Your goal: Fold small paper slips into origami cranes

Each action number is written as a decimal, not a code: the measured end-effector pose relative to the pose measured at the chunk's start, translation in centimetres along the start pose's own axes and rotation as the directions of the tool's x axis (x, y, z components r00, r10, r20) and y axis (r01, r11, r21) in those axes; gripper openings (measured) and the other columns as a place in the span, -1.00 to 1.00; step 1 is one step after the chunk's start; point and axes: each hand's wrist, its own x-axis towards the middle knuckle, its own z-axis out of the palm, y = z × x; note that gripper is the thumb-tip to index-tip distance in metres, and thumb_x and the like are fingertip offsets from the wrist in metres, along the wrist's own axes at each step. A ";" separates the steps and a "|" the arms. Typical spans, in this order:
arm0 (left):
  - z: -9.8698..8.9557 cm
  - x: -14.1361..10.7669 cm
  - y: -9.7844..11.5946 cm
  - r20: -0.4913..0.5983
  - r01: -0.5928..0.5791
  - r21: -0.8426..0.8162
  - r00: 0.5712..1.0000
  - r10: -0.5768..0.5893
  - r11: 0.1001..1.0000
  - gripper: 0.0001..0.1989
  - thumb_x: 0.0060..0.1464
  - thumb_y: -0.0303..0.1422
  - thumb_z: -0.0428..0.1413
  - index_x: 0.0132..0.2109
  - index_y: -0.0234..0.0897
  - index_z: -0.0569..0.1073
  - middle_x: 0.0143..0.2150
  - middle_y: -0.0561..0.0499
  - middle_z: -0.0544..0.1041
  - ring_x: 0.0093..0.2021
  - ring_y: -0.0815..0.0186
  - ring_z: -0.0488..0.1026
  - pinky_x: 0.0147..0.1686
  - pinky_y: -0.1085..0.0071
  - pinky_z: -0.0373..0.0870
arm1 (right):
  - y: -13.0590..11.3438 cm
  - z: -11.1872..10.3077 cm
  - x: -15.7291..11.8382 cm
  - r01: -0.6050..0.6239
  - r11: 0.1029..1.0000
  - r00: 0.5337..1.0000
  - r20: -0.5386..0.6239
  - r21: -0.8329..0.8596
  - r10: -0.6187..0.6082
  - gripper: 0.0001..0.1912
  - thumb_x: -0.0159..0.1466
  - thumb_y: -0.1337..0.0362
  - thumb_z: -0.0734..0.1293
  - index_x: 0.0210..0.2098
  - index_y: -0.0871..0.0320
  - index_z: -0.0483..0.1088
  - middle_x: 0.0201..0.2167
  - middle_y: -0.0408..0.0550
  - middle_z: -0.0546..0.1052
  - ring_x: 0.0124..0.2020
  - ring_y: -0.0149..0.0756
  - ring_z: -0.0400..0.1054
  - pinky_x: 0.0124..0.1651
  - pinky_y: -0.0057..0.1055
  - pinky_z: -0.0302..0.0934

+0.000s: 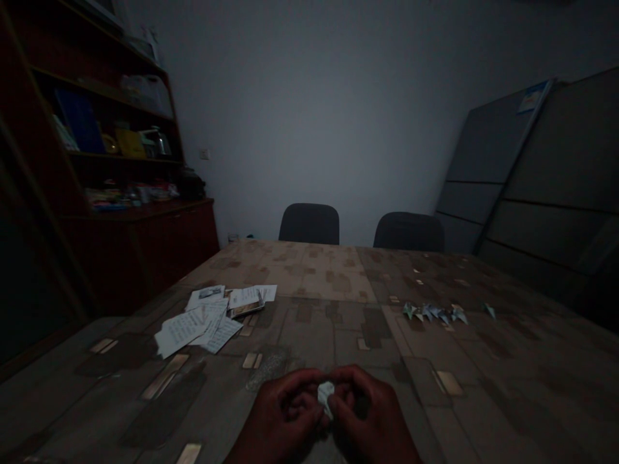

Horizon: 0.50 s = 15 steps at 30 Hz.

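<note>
Near the front edge of the view, a small pale piece of folded paper (325, 394) is pinched between both hands above the table. My left hand (290, 412) closes on its left side, with the fingers curled. My right hand (362, 409) grips the right side with thumb and fingers. The fingertips of the two hands nearly meet around the paper and hide part of it. The paper's exact shape is too small and dark to tell.
Printed sheets (181, 330) lie spread on the patterned table (309, 335) at the left, with a dark flat object (247, 307) among them. Several small folded paper pieces (434, 314) stand in a row at the right. Two chairs (309, 223) are behind the table.
</note>
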 end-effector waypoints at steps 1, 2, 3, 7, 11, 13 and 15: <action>0.0 0.0 0.1 -0.003 0.001 0.008 1.000 -0.001 1.000 -0.67 -0.21 -0.50 0.21 -0.19 -0.37 0.63 -0.51 0.02 0.58 -0.50 0.29 0.53 -0.45 0.42 0.41 | 0.0 0.0 0.0 -0.007 1.000 1.000 0.002 0.003 0.007 -0.78 0.10 0.42 0.30 -0.28 0.18 0.53 -0.47 -0.09 0.58 -0.44 -0.25 0.46 -0.34 -0.42 0.29; 0.0 -0.1 0.3 0.002 0.010 0.019 1.000 -0.010 1.000 -0.67 -0.22 -0.50 0.20 -0.19 -0.37 0.63 -0.50 0.02 0.58 -0.49 0.29 0.53 -0.45 0.43 0.41 | -0.1 0.0 0.0 -0.013 1.000 1.000 0.001 0.005 0.013 -0.78 0.09 0.43 0.31 -0.28 0.18 0.53 -0.47 -0.09 0.58 -0.43 -0.25 0.46 -0.34 -0.42 0.29; 0.1 -0.1 0.5 0.006 0.019 0.030 1.000 -0.019 0.999 -0.67 -0.22 -0.51 0.20 -0.19 -0.38 0.63 -0.51 0.03 0.57 -0.49 0.29 0.52 -0.45 0.43 0.40 | -0.1 0.0 0.0 -0.016 1.000 1.000 -0.001 0.006 0.016 -0.78 0.09 0.43 0.31 -0.28 0.18 0.53 -0.46 -0.09 0.57 -0.43 -0.25 0.47 -0.34 -0.43 0.29; 0.2 -0.3 1.2 -0.053 0.010 0.085 0.999 -0.005 0.996 -0.69 -0.20 -0.52 0.19 -0.22 -0.36 0.63 -0.49 0.04 0.56 -0.46 0.28 0.51 -0.42 0.42 0.41 | -0.2 0.1 -0.1 0.005 1.000 1.000 0.004 -0.010 -0.004 -0.75 0.07 0.45 0.31 -0.27 0.17 0.53 -0.44 -0.11 0.58 -0.41 -0.25 0.48 -0.33 -0.44 0.30; 0.0 -0.3 1.2 -0.043 -0.015 0.130 0.999 0.021 0.991 -0.72 -0.17 -0.51 0.16 -0.23 -0.31 0.63 -0.44 0.01 0.59 -0.40 0.24 0.53 -0.38 0.42 0.43 | 0.0 0.2 -0.1 0.044 0.999 0.999 -0.011 -0.029 -0.044 -0.74 0.06 0.45 0.32 -0.26 0.17 0.52 -0.43 -0.11 0.59 -0.42 -0.25 0.48 -0.33 -0.45 0.30; -0.2 -0.3 1.2 -0.019 -0.050 0.173 0.998 0.054 0.984 -0.73 -0.14 -0.50 0.15 -0.23 -0.30 0.62 -0.44 0.01 0.60 -0.40 0.23 0.53 -0.39 0.42 0.42 | 0.1 0.4 -0.1 0.052 0.998 0.999 -0.012 -0.036 -0.052 -0.74 0.07 0.45 0.32 -0.24 0.17 0.51 -0.43 -0.10 0.59 -0.43 -0.26 0.47 -0.32 -0.44 0.31; -0.4 -0.4 1.3 -0.031 -0.099 0.232 0.994 0.109 0.968 -0.76 -0.10 -0.48 0.14 -0.24 -0.29 0.61 -0.42 -0.01 0.61 -0.40 0.22 0.53 -0.39 0.42 0.42 | 0.1 0.6 -0.1 0.055 0.998 0.998 -0.019 -0.036 -0.055 -0.76 0.10 0.43 0.32 -0.23 0.17 0.51 -0.41 -0.09 0.59 -0.41 -0.25 0.47 -0.31 -0.43 0.31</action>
